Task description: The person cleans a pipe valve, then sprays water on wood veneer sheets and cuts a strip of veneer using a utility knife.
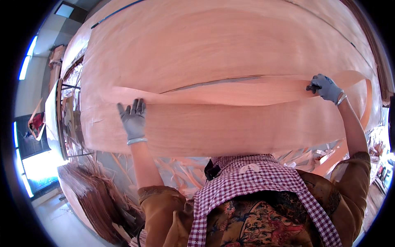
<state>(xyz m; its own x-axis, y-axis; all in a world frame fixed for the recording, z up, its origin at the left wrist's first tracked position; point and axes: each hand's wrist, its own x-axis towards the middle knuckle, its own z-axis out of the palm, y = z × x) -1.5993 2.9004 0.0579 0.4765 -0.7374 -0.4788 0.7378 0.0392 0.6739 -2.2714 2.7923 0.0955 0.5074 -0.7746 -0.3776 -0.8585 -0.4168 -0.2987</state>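
Observation:
A large sheet of pinkish wood veneer [230, 45] covers the work surface. Across it runs a long, narrow veneer strip [230, 94], its edges wavy and partly lifted, with a dark slit-like gap along its far side. My left hand [133, 120], in a grey glove, lies flat with fingers spread near the strip's left end. My right hand [327, 87], also gloved, is closed over the strip's right part. A small black object shows at its fingertips; its kind is hard to make out. Beyond that hand the strip curls round toward me.
A blue rod [117, 14] lies at the far left of the sheet. Stacked veneer [96, 201] stands at the lower left. Torn veneer scraps [177, 175] litter the floor between the near edge and my checked apron [247, 175]. A rack-like frame [61, 119] stands left.

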